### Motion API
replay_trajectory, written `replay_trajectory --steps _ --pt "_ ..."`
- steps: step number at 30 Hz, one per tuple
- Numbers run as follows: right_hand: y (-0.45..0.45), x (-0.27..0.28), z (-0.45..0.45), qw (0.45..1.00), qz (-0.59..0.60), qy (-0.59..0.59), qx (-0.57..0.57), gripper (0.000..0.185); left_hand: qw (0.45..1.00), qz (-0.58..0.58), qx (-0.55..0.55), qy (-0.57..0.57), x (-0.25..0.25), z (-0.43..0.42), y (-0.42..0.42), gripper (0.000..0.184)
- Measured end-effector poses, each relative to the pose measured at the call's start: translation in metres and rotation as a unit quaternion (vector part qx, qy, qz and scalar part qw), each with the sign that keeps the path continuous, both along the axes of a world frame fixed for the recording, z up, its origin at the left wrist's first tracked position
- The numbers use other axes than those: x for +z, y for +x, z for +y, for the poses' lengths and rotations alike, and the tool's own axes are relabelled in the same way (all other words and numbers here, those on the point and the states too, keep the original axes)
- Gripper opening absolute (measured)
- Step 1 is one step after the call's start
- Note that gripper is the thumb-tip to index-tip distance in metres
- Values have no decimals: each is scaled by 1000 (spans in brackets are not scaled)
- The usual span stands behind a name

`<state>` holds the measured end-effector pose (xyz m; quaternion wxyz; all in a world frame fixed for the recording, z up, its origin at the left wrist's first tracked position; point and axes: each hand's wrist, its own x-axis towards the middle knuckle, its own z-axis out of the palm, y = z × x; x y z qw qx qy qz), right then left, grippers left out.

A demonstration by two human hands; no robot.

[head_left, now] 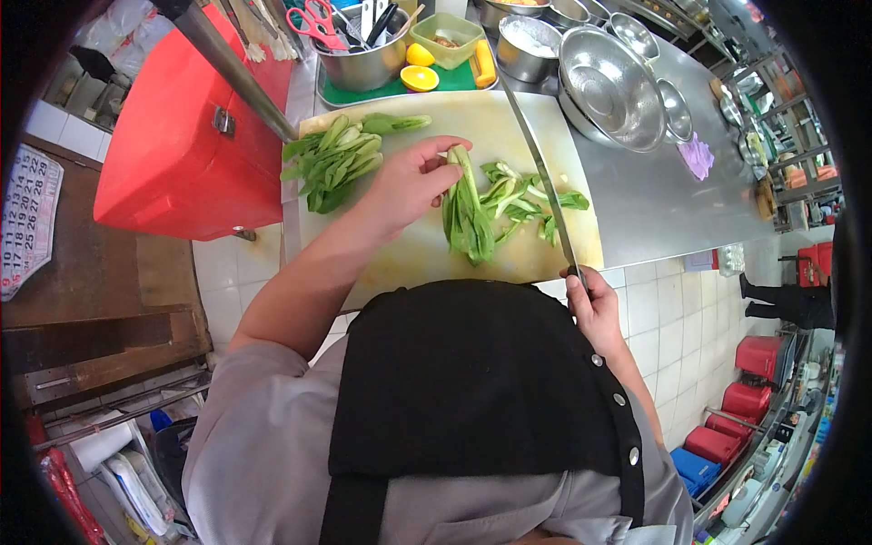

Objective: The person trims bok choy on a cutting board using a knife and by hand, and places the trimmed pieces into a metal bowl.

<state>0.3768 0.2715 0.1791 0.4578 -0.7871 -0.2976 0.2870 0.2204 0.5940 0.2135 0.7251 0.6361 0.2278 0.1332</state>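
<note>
My left hand (411,183) pinches the pale stem end of a bunch of leafy greens (468,222), whose leaves lie toward me on the white cutting board (400,245). In my right hand (595,309) is the handle of a long knife (543,168). Its blade points away from me across the board. Cut pieces of greens (518,195) lie between the bunch and the blade, some of them close to or under it. Farther left on the board rests a pile of whole leafy greens (336,159).
Behind the board, a green tray (363,96) carries a pot of utensils (363,65), a cut orange (420,78) and a green container (448,41). A metal colander (613,86) stands at the right. A red cooler box (195,127) is on the left.
</note>
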Motion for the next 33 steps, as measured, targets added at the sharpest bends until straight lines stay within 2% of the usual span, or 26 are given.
replay_trajectory --steps 4,5,8,11,14,17,20,23,26,29,33 --pt "1 -1 -1 1000 2 -3 5 28 999 18 39 -24 0 -1 2 24" --pt "0 -4 -2 1000 6 1 0 28 998 10 55 -4 -6 0 4 21" --pt "0 -2 -2 1000 20 4 3 27 996 37 54 68 -16 5 6 28" --pt "-1 -3 -2 1000 17 3 -6 27 986 54 53 152 -20 4 7 28" --pt "-1 -3 -2 1000 23 6 -8 27 962 130 -6 240 -8 0 5 29" --pt "-2 -5 -2 999 21 19 -15 28 938 162 -51 304 -24 2 5 27" --pt "-1 -7 -4 999 22 39 -19 28 913 221 -66 337 -16 -2 6 29" --pt "0 -9 -7 997 50 47 -24 29 917 163 -39 363 -29 -5 5 30" --pt "-1 -9 -6 998 33 46 -22 29 934 169 -79 304 -16 -8 4 29" --pt "-2 -9 -4 999 9 42 -16 27 979 42 -51 194 -31 -10 5 26" --pt "-3 4 5 992 -109 54 30 22 975 67 -146 152 -17 -5 1 29"
